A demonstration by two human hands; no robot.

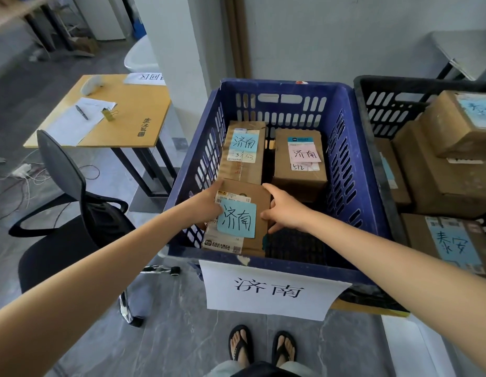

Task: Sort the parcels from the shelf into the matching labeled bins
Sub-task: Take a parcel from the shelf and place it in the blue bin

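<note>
Blue bin [353,164] — parcel [259,206] lengthwise front-to-back, label [237,219] up.

Fig.: single view. Head-worn wide-angle cam at standing height, facing fwd and steeply down. Near, at centre: blue bin [277,87], where left hand [206,206] and right hand [286,210] hold the parcel [256,193] w/ arms outstretched. The feet [240,346] show at bottom edge, desk [133,123] upper left, black bin [399,83] cut off at right. Straight edges bow toward frame borders.
</note>
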